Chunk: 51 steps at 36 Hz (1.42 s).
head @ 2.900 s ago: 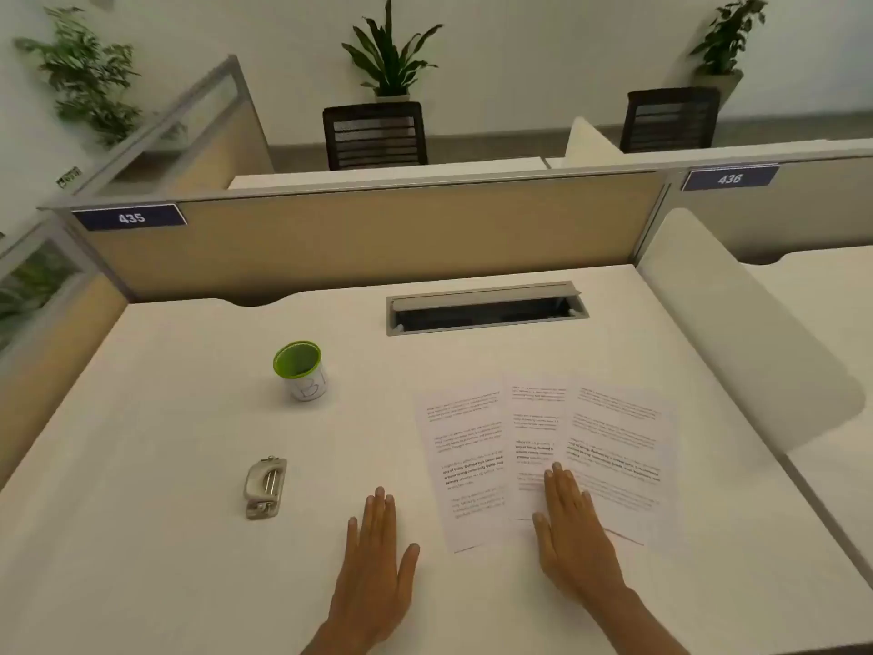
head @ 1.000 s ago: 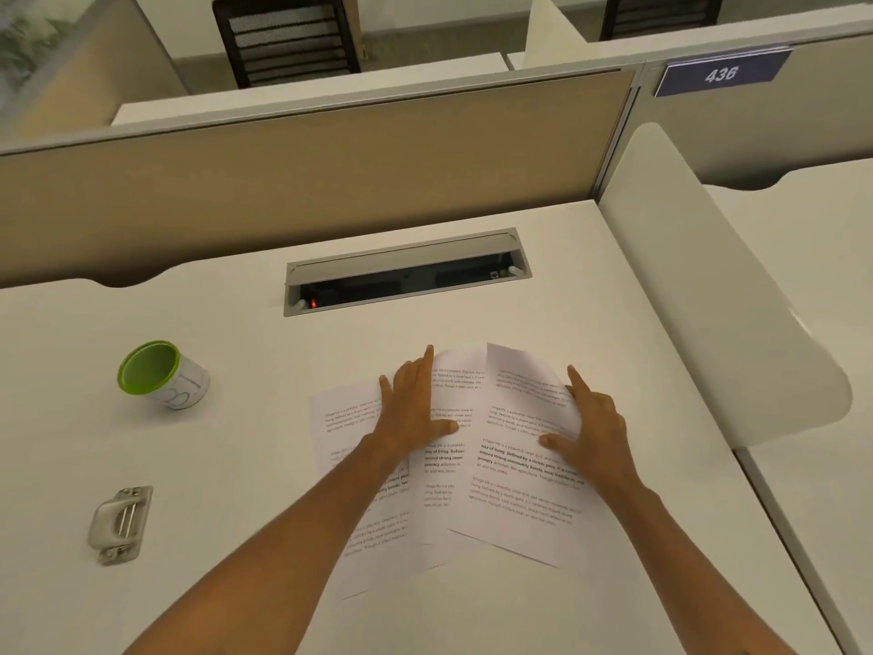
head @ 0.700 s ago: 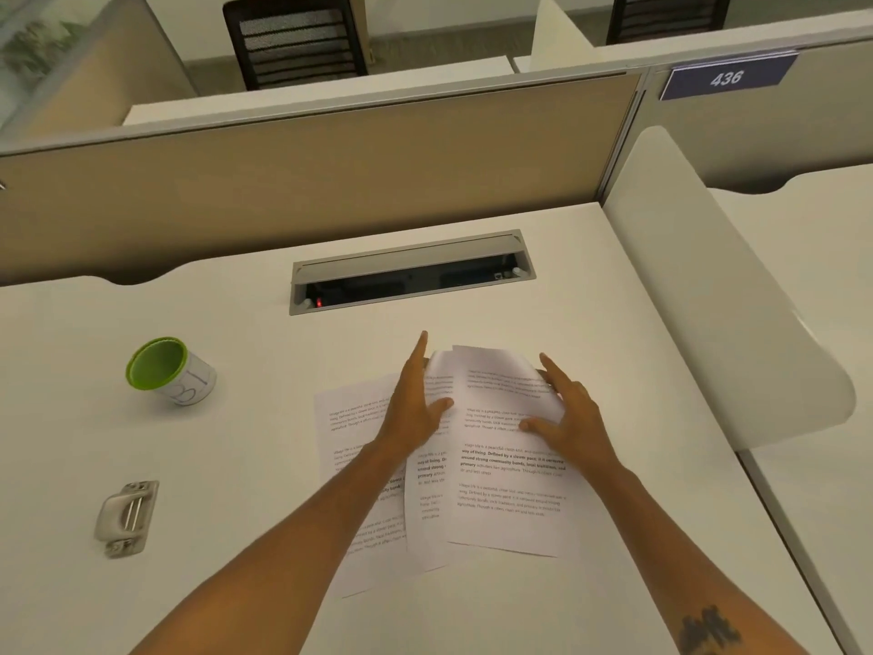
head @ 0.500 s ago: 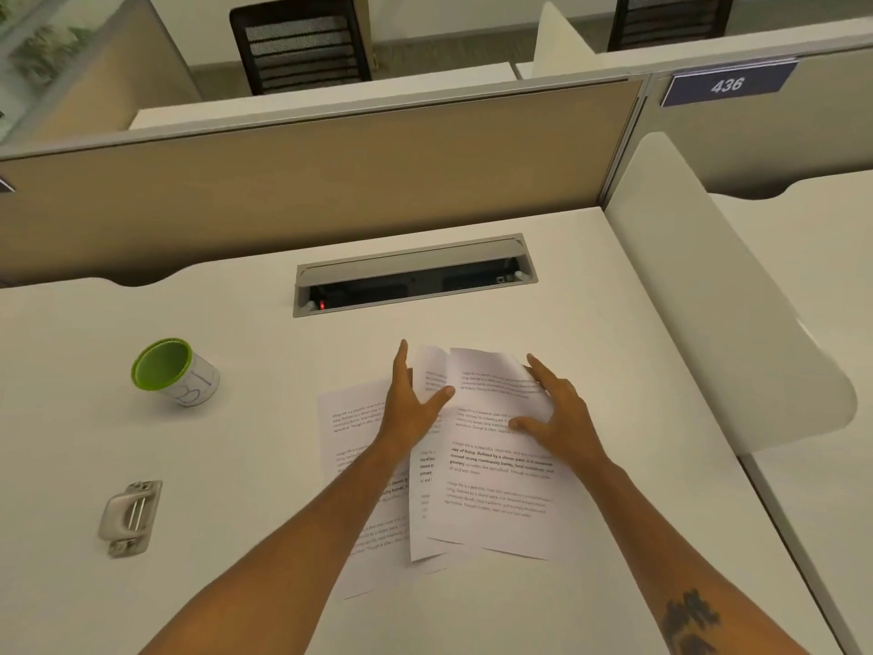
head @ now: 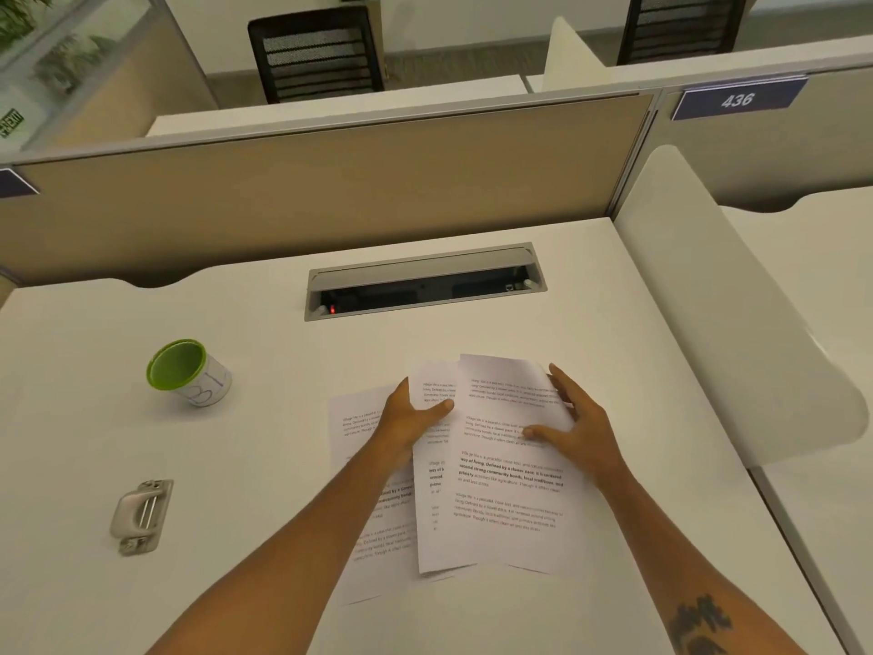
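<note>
Three printed paper sheets overlap on the white desk [head: 590, 323]. The top sheet [head: 510, 489] lies to the right, the middle sheet [head: 432, 390] shows beside it, and the left sheet [head: 359, 418] sits lowest. My left hand [head: 406, 418] pinches the left edge of the middle sheet, with the thumb on top and the fingers mostly hidden beneath the paper. My right hand [head: 576, 427] lies flat with spread fingers on the right edge of the top sheet, its thumb on the text.
A green-rimmed white cup [head: 189, 373] stands at the left. A small metal hole punch [head: 141, 515] lies nearer me. An open cable tray [head: 425, 281] sits behind the papers. A white side divider [head: 737, 323] borders the right, and a beige partition [head: 330, 196] stands at the back.
Both hands have moved from the desk's near edge onto the spread sheets and drawn them together. The right sheet slid left over the middle one, and my left hand's fingers slipped under the paper.
</note>
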### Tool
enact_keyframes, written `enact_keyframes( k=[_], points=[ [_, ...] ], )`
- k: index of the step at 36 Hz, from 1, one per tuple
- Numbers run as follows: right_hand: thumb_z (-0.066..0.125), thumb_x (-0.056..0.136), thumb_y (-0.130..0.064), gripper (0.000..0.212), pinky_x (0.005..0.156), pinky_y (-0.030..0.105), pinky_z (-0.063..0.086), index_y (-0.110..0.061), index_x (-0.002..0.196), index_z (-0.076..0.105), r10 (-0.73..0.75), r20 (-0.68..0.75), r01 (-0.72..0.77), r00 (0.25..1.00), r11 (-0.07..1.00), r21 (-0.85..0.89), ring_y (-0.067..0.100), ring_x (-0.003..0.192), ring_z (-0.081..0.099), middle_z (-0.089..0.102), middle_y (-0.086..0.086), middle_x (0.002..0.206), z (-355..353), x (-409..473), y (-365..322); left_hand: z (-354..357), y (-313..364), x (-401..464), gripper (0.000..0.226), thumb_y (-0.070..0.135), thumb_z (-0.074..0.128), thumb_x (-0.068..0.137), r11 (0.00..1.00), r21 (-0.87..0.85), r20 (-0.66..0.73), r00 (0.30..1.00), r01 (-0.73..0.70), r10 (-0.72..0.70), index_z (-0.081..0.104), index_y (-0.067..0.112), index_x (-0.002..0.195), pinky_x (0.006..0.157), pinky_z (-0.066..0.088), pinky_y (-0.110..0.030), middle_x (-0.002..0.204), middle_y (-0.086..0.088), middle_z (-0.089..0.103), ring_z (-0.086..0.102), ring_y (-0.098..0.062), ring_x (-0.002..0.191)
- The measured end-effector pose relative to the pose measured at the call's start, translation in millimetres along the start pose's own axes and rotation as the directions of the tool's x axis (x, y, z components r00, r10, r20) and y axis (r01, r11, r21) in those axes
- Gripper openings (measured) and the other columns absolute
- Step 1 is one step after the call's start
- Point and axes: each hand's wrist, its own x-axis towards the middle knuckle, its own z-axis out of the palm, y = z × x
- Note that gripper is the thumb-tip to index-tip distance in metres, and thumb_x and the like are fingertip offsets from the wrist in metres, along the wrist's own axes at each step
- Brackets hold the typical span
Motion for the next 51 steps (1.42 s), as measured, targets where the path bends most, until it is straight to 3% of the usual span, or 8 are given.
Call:
enact_keyframes(
  k=[9, 14, 19, 25, 32, 41, 48, 51],
  points=[
    [0.100, 0.068, -0.040, 0.107, 0.093, 0.003, 0.048, -0.054, 0.155, 0.041, -0.019, 0.034, 0.019, 0.999, 1.000, -0.009, -0.019, 0.125, 0.052, 0.052, -0.033, 0.148, 13, -3, -7, 5, -3, -10, 0.053, 0.009, 0.092, 0.080, 0.988, -0.152, 0.139, 0.990, 0.042, -0.021, 0.072, 0.016, 0.129, 0.098, 0.064, -0.052, 0.122, -0.005, 0.081, 0.078, -0.028, 0.115],
    [0.097, 0.068, -0.050, 0.116, 0.119, 0.032, 0.035, -0.046, 0.162, 0.029, -0.070, -0.057, 0.067, 0.996, 0.996, -0.055, 0.005, 0.150, 0.037, 0.035, -0.023, 0.166, 26, -5, -4, 4, -4, -14, 0.046, 0.010, 0.092, 0.080, 0.991, -0.131, 0.098, 0.995, 0.008, 0.005, 0.076, 0.022, 0.122, 0.093, 0.065, -0.055, 0.117, -0.004, 0.083, 0.080, -0.030, 0.110],
    [0.103, 0.061, -0.049, 0.129, 0.109, 0.045, 0.057, -0.061, 0.157, 0.019, 0.121, -0.079, -0.100, 0.989, 0.967, 0.235, 0.013, 0.142, 0.052, 0.039, -0.017, 0.165, 28, -16, -17, -10, -2, -21, 0.041, 0.022, 0.091, 0.081, 0.990, -0.141, 0.137, 0.989, -0.026, 0.046, 0.077, 0.029, 0.119, 0.089, 0.067, -0.049, 0.119, -0.002, 0.083, 0.081, -0.026, 0.108],
    [0.106, 0.060, -0.036, 0.061, 0.075, 0.041, 0.068, -0.030, 0.114, 0.079, 0.192, 0.097, -0.215, 0.977, 0.870, 0.444, 0.029, 0.100, 0.082, 0.082, 0.007, 0.117, 35, -24, -29, -31, -4, -27, 0.044, 0.027, 0.087, 0.087, 0.989, -0.122, 0.130, 0.987, -0.082, 0.098, 0.073, 0.027, 0.129, 0.097, 0.064, -0.053, 0.124, 0.000, 0.081, 0.079, -0.025, 0.113],
    [0.101, 0.069, -0.020, 0.038, 0.067, 0.041, 0.068, -0.021, 0.103, 0.084, 0.286, 0.104, -0.302, 0.953, 0.847, 0.438, 0.029, 0.086, 0.084, 0.086, 0.006, 0.099, 66, -29, -47, -102, -21, -28, 0.043, 0.034, 0.067, 0.103, 0.781, 0.558, -0.144, 0.895, -0.280, 0.423, 0.058, 0.036, 0.144, 0.117, 0.051, -0.043, 0.150, 0.012, 0.062, 0.059, -0.014, 0.138],
    [0.099, 0.071, -0.019, 0.036, 0.065, 0.045, 0.069, -0.020, 0.104, 0.082, 0.360, 0.043, -0.348, 0.932, 0.858, 0.378, 0.027, 0.079, 0.084, 0.086, 0.002, 0.093, 86, -38, -50, -151, -67, -21, 0.107, 0.054, 0.065, 0.097, 0.410, 0.888, 0.099, 0.957, -0.209, 0.272, -0.005, 0.022, 0.171, 0.131, -0.012, -0.061, 0.180, 0.007, -0.003, -0.007, -0.021, 0.168],
    [0.097, 0.074, -0.018, 0.032, 0.060, 0.038, 0.067, -0.022, 0.101, 0.081, 0.360, 0.005, -0.339, 0.933, 0.872, 0.354, 0.023, 0.075, 0.084, 0.085, -0.001, 0.090, 99, -45, -56, -144, -72, -30, 0.096, 0.035, 0.066, 0.101, 0.469, 0.826, 0.105, 0.903, -0.313, 0.417, 0.001, 0.027, 0.171, 0.132, -0.014, -0.059, 0.177, 0.005, 0.022, 0.013, -0.020, 0.167],
    [0.097, 0.074, -0.016, 0.031, 0.059, 0.035, 0.066, -0.021, 0.101, 0.081, 0.357, -0.013, -0.329, 0.934, 0.873, 0.361, 0.022, 0.075, 0.084, 0.086, -0.001, 0.091, 105, -47, -60, -137, -71, -36, 0.100, 0.025, 0.074, 0.097, 0.633, 0.714, -0.022, 0.894, -0.299, 0.447, 0.007, 0.027, 0.171, 0.132, 0.027, -0.051, 0.149, -0.001, 0.060, 0.054, -0.024, 0.141]
  ],
)
